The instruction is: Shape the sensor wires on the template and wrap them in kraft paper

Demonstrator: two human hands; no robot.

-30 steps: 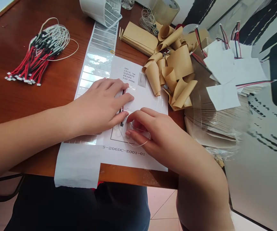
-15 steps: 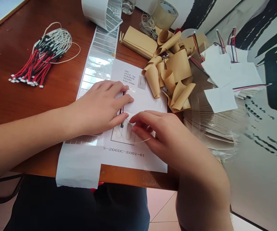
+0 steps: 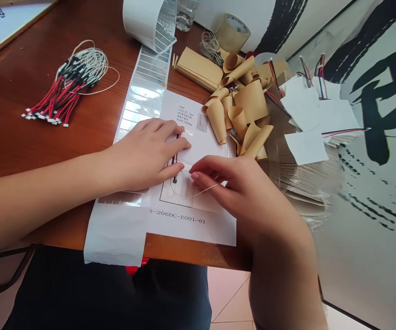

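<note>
A printed white sheet lies at the table's front edge, overlapping a strip of clear labels. On the sheet rests a small cable with red and black wires and a black part. My left hand lies over the cable and the sheet with its fingers spread, fingertips on or beside the wires. My right hand is just to the right, thumb and fingers pinched together on the thin white wire, which loops back towards the black part.
A bundle of red, black and white cables lies at the left. Behind the sheet are a label roll, brown paper pieces, a tape roll and a bottle. White cards with wires stand stacked at the right.
The camera view has shifted slightly. My right hand has drawn its fingertips a little away from my left thumb, and the white wire has moved with them. My left hand stays in place.
</note>
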